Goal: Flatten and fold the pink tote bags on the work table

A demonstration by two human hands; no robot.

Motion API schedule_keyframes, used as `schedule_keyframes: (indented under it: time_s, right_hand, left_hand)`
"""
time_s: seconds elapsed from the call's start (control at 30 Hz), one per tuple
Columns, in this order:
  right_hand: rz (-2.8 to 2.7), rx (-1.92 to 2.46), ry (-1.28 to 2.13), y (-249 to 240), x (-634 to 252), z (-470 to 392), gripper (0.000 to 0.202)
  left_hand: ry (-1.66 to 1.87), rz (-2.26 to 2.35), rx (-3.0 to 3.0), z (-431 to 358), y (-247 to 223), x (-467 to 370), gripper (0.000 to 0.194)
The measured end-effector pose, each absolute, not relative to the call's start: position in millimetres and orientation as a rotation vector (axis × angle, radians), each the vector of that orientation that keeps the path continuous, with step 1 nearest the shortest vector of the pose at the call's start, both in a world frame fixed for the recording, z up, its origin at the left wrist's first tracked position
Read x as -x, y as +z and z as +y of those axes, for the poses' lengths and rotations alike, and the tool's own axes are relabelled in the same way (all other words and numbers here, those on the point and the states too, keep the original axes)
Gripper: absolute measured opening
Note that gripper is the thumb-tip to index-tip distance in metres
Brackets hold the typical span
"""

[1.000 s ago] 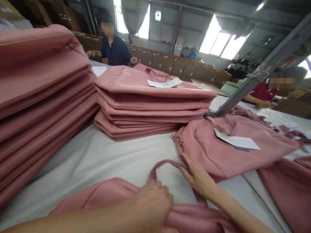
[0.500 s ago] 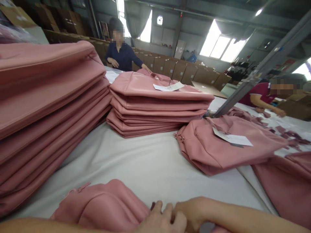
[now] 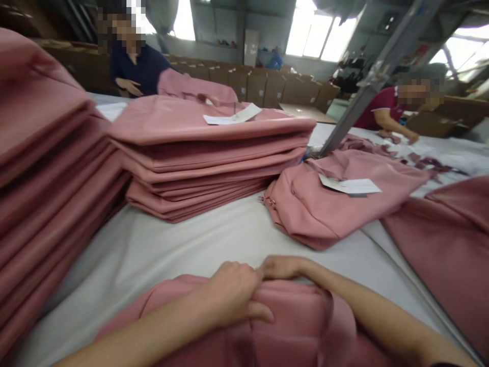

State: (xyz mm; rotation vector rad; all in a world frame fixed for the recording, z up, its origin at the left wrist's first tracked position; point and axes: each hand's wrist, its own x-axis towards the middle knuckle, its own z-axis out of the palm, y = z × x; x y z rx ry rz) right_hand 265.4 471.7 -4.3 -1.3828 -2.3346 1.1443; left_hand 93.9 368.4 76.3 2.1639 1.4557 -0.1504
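A pink bag (image 3: pixel 290 311) with straps lies at the bottom centre, close to me. My left hand (image 3: pixel 239 290) is closed on its upper edge, the thumb pointing right across the bag. Right beside it, my right hand (image 3: pixel 280 267) has its fingers bent over the far edge of the same bag; the fingertips are partly hidden. The two hands touch or nearly touch. Beyond them, to the right, a pink bag with a white tag (image 3: pixel 324 204) lies flat on the pale cloth of the table (image 3: pixel 214 244).
Tall stacks of folded pink bags stand at left (image 3: pixel 49 168) and centre (image 3: pixel 214 148). A slanted metal post (image 3: pixel 355 102) rises behind. One person in navy (image 3: pixel 137 66) handles pink material; another in maroon (image 3: pixel 382 104) leans over the table. More pink material (image 3: pixel 443 255) lies right.
The view has shifted. Both hands are further up in the picture and more of the near bag and its straps shows. The person in navy has raised a pink piece.
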Motion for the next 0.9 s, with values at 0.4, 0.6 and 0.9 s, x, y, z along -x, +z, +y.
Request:
schedule_keyframes:
  time_s: [0.4, 0.6, 0.9]
  right_hand:
    - [-2.761, 1.457, 0.895, 26.3, -386.0, 434.3, 0.047]
    - [-2.697, 1.713, 0.413, -16.7, -370.9, 432.1, 0.044]
    - [-2.672, 1.762, 0.402, -12.8, -366.1, 429.4, 0.047]
  left_hand:
    - [-0.320, 1.496, -2.086, 396.0, 7.4, -87.0, 0.074]
    - [-0.271, 1.642, -2.044, 391.0, -10.1, -85.8, 0.065]
    - [-0.258, 1.507, -2.090, 394.1, -13.3, -89.7, 0.045]
